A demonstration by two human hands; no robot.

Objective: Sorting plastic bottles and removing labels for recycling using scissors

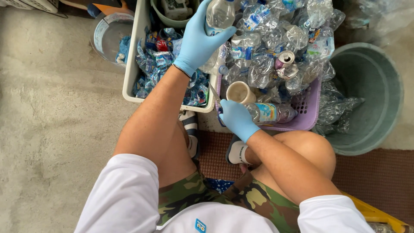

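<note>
Surface: a rough grey concrete floor (51, 129) covers the left of the scene. A brown mat (379, 172) lies on it at the near right, under the person's feet.

Left hand (199, 39): blue-gloved, raised at the far centre, closed around a clear plastic bottle (220, 15) that stands roughly upright above the pile.

Right hand (236, 118): blue-gloved, near centre, closed on the neck end of a second clear bottle with a blue label (271, 113). This bottle lies on its side across the near edge of the purple basket (308, 114). A thin blade (214, 92) projects from the same hand toward the far side.

Surrounding items:
- The purple basket is heaped with crushed clear bottles (267, 47). A dented drink can (284, 58) and a beige cup (239, 92) rest among them.
- A white bin (131, 64), just left of the basket, holds torn blue labels (157, 60).
- A grey-green bucket (375, 99) stands at the right, with crumpled clear plastic (336, 110) between it and the basket.
- A round clear tub (110, 34) sits at the far left.

The left forearm crosses over the white bin and hides part of its contents.
</note>
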